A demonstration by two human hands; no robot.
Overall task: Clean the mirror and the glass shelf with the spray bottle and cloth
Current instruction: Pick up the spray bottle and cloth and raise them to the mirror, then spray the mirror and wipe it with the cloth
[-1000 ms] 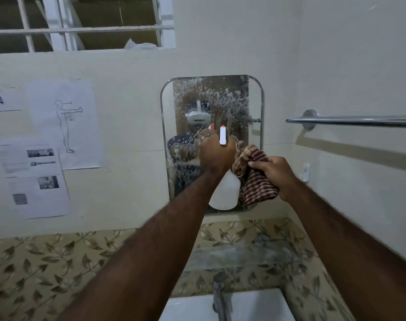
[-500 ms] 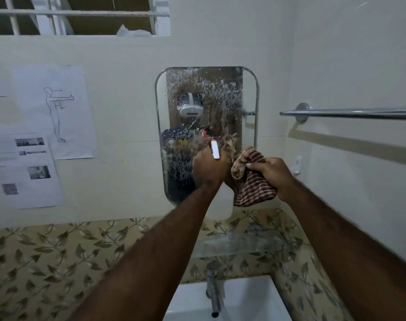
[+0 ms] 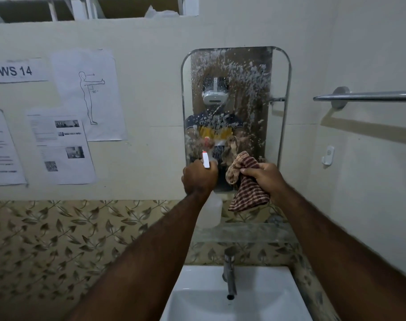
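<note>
Head view: left hand [image 3: 199, 176] grips spray bottle [image 3: 210, 210], right hand [image 3: 264, 176] clutches cloth [image 3: 249, 193], both at mirror [image 3: 235, 93] bottom edge.

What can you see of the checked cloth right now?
The checked cloth is a soft woven rag in dark red and beige checks, with a plain tan part bunched at its top. It is crumpled, not spread, and gripped in the right hand, its lower end hanging free below the fist. It is held in front of the lower right of the mirror; whether it touches the glass cannot be told. It looks clear of the spray bottle.
</note>
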